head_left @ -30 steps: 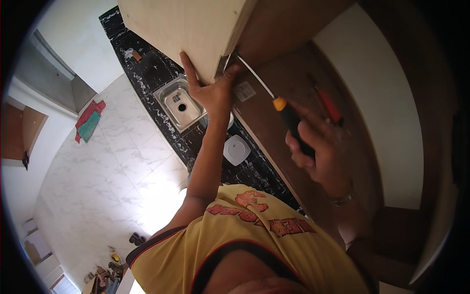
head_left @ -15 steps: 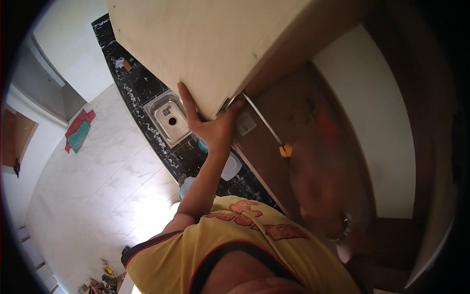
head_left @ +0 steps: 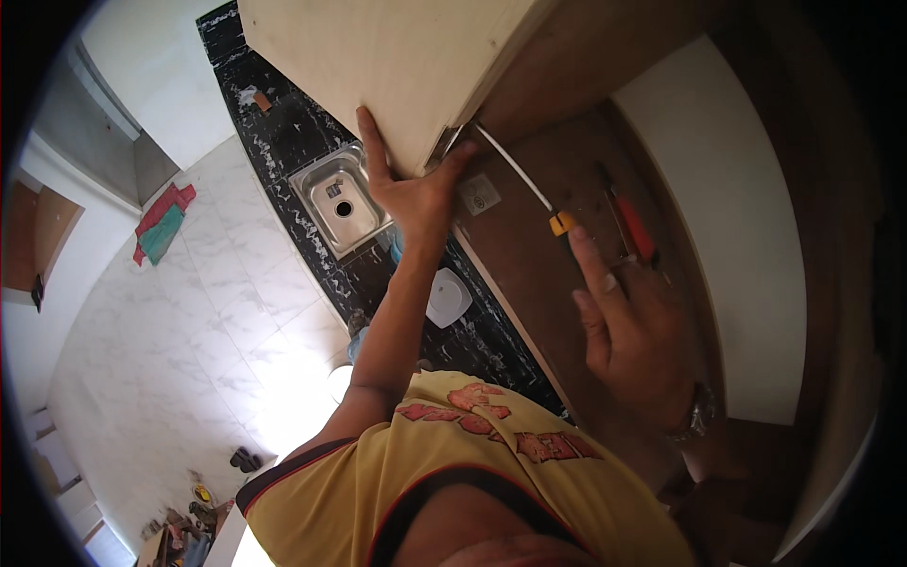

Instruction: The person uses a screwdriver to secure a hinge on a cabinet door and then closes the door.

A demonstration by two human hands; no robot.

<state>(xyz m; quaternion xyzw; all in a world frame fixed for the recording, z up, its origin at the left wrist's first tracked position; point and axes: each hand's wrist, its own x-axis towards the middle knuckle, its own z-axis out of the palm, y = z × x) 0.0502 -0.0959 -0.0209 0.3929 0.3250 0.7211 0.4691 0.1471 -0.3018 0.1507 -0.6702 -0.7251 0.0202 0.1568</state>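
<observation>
My left hand (head_left: 416, 198) grips the lower corner of a pale wooden cabinet door (head_left: 378, 66), one finger along its face and the thumb by the edge. Near that thumb is a metal hinge (head_left: 446, 142). A screwdriver (head_left: 520, 172) with a long silver shaft and an orange-collared handle points its far end at the door edge beside the hinge; its tip is hidden there. My right hand (head_left: 642, 326) is closed around the handle, index finger stretched along it up to the collar. The hand covers most of the handle.
A red-handled tool (head_left: 633, 227) lies on the brown surface beyond my right hand. Below runs a black marbled counter (head_left: 283, 123) with a steel sink (head_left: 331, 203) and a white dish (head_left: 448, 299). Red and green cloths (head_left: 162, 231) lie on the tiled floor (head_left: 217, 283).
The door, left hand and screwdriver appear higher in the view. My right hand, blurred and lower before, is now sharp, its index finger extended along the screwdriver handle.
</observation>
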